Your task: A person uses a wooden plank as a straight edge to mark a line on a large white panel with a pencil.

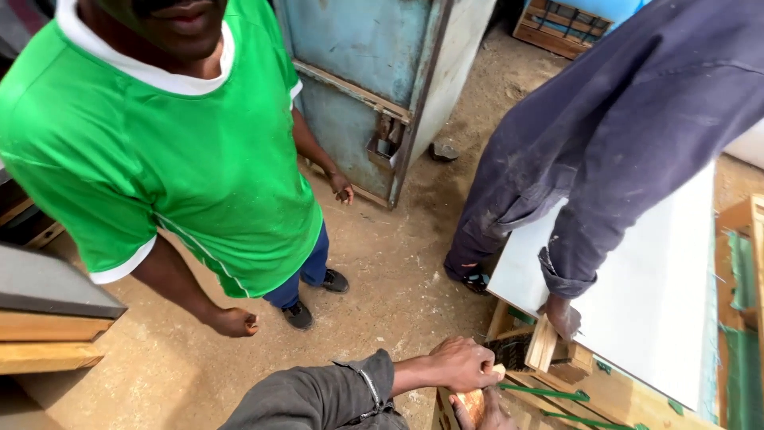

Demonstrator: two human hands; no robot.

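Below, at the bottom edge of the view, the wearer's left hand (461, 364) came in from a grey sleeve and lay curled, knuckles up, over the top end of a short wood block (471, 402). The right hand (492, 414) was mostly cut off by the frame; its fingers seemed to wrap the same block from underneath, though how tightly could not be told.

The block stood at the near left corner of a rough wooden frame (605, 394) with green straps (541, 391). A white board (637, 295) lay flat across that frame, filling most of its top. A co-worker in dark blue overalls bent over the board's left edge, one hand (563, 314) closed around a pale slat (542, 344) just beside the wearer's block. Another person in a green shirt (175, 151) stood well apart on the sandy ground (382, 271), arms hanging, near a blue metal cabinet (374, 72).

Judging by its look, the block was stiff, dry and light, rough-sawn rather than slippery, and likely to leave splinters. A grip around its middle, clear of the cut end, would probably hold it best. The white board looked thin and broad, so probably awkward and prone to flexing.
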